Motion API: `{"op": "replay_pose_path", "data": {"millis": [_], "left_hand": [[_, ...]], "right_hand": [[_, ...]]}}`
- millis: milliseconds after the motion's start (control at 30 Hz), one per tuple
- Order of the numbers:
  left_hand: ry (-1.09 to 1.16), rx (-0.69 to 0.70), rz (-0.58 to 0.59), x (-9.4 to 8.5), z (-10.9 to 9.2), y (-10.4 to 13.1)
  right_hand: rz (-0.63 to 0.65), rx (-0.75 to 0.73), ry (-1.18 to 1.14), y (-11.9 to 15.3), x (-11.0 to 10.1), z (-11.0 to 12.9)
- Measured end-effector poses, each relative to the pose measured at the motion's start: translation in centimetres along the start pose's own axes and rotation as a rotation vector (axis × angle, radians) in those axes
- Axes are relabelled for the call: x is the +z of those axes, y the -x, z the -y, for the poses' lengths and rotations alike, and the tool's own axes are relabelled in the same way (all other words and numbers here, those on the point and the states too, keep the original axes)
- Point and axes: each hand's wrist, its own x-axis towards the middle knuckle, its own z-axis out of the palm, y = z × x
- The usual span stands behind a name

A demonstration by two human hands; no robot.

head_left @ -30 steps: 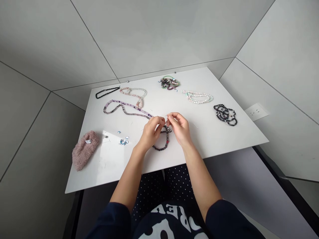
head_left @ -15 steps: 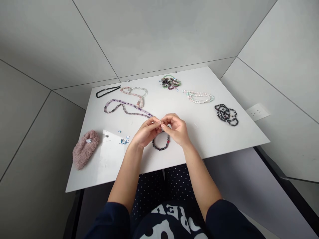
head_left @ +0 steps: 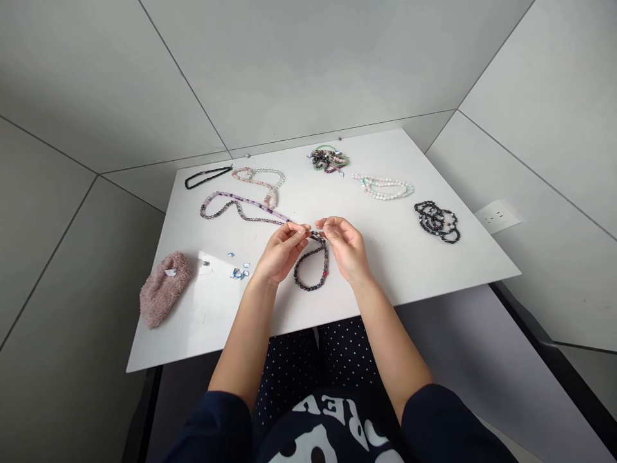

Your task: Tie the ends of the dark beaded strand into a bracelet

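A strand of dark beads with one red bead rests in a loop on the white table, between my wrists. Its upper end rises to my fingertips, where a few beads show in the gap between the hands. My left hand is closed, thumb and forefinger pinched at one end of the strand. On the other side, my right hand pinches at the strand's top too. Any thin cord between the fingertips is too fine to make out. Just beyond my left hand lies a long purple and grey bead strand.
Along the back are a black strand, a pink and clear strand and a mixed bead pile. A pale strand and black strands lie right. At left are a fuzzy pink pouch and blue scraps.
My fingertips have moved slightly apart, the right hand shifting a little to the right. More beads at the top of the dark strand now show between them.
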Motion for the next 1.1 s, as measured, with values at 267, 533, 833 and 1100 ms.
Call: {"op": "replay_pose_path", "data": {"millis": [267, 533, 833, 1100], "left_hand": [[0.059, 0.261, -0.178, 0.4, 0.4, -0.3], [-0.006, 0.385, -0.233, 1.0, 0.6, -0.3], [0.012, 0.366, -0.318, 0.1, 0.9, -0.8], [-0.048, 0.292, -0.221, 0.4, 1.3, -0.6]], "right_hand": [[-0.088, 0.076, -0.219, -0.4, 0.0, 0.2], [-0.244, 0.011, -0.154, -0.5, -0.4, 0.0], [-0.323, 0.009, -0.137, -1.0, -1.6, -0.8], [-0.19, 0.073, -0.168, -0.6, -0.5, -0.4]]}}
